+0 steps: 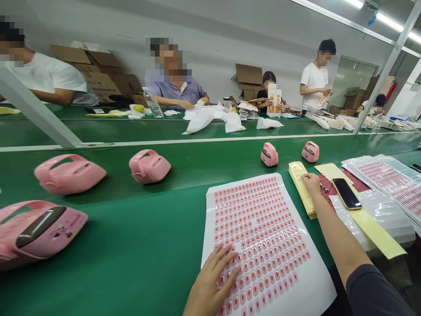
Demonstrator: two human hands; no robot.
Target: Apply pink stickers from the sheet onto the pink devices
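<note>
My left hand (pixel 215 278) lies with fingers spread on the lower left of a white sheet of small pink oval domed stickers (pixel 259 224). A few spots in its rows are bare. To the right, my right hand (pixel 311 183) has its fingers pinched together at the upper part of a stack of yellow paper strips (pixel 302 193). Whatever sits between those fingertips is too small to make out. Close by that hand are a small metal item (pixel 324 186) and a black-screened phone (pixel 346 193), which rests on yellow paper.
Pink handled plastic housings (pixel 70 173) stand along the green belt (pixel 204 160), one large and near at left (pixel 42 232). More sticker sheets (pixel 391 180) are piled at right. Several people work across the belt among white bags (pixel 200 122) and boxes. A metal post (pixel 36 105) slants at left.
</note>
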